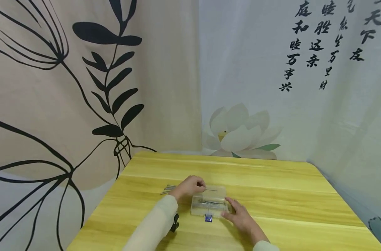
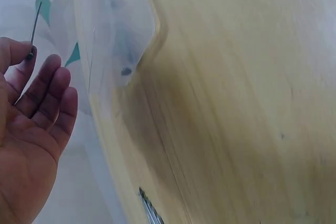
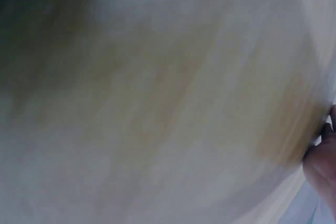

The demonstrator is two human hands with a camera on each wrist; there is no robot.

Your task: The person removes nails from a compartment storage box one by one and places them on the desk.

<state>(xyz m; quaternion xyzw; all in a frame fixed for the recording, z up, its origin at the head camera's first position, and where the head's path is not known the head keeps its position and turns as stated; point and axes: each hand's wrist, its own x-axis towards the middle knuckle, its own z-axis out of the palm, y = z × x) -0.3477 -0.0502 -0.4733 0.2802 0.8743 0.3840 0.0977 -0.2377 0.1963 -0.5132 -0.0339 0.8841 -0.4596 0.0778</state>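
A clear plastic box (image 1: 199, 210) sits on the table with its lid raised at the back and a blue latch (image 1: 208, 218) at its front. Several thin metal nails (image 1: 210, 202) lie inside. My left hand (image 1: 187, 187) is above the box's left side and pinches one nail (image 2: 35, 27) between thumb and index finger; the other fingers (image 2: 50, 90) are loosely bent. At the box's right end, my right hand (image 1: 242, 218) holds it, thumb at the front corner and fingers farther back. The right wrist view is blurred and shows only part of that hand (image 3: 321, 163).
More nails (image 1: 169, 188) lie in a loose bunch on the wooden table (image 1: 272, 184), left of the box behind my left wrist. A dark strap piece (image 1: 175, 223) sits under the left sleeve. A printed curtain (image 1: 168, 87) hangs behind the table.
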